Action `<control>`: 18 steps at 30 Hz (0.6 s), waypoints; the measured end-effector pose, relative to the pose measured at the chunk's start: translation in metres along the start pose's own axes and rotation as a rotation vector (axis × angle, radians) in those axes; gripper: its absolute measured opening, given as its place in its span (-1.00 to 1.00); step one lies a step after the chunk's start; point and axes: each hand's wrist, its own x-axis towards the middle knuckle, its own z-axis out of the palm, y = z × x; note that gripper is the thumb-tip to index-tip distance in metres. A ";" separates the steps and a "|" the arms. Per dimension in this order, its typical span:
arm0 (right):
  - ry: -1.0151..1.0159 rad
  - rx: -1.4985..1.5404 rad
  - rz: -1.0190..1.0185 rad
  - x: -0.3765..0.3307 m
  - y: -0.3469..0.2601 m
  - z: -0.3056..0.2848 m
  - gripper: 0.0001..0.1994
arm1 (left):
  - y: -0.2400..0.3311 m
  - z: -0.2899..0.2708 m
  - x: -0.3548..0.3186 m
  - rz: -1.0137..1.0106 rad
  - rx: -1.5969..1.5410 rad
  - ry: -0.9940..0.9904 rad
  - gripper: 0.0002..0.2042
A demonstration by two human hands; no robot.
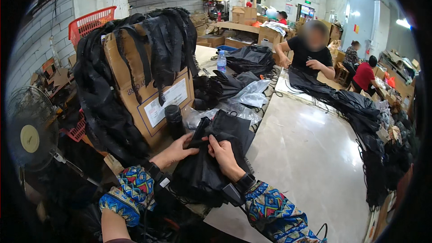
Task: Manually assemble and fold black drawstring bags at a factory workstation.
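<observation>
Both my hands are on a piece of black fabric (200, 169), which lies over the near left edge of the table. My left hand (177, 152) has its thumb and fingers closed on a fold at the fabric's left side. My right hand (222, 155) pinches the same fabric a little to the right, its fingers curled. More black fabric (231, 128) lies stacked just beyond my hands. A dark cylindrical bottle (174, 120) stands close past my left hand. Clear plastic wrapping (246, 113) is crumpled behind the stack.
A cardboard box (157, 101) draped with black strips rises on the left, beside a standing fan (30, 138). The pale tabletop (306, 153) stretches to my right. Across it, a person (310, 56) handles a long black fabric pile (335, 96). A water bottle (221, 61) stands farther back.
</observation>
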 end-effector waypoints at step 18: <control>-0.111 0.010 0.150 0.022 -0.024 -0.005 -0.68 | 0.009 0.012 0.017 0.045 -0.754 0.101 -0.80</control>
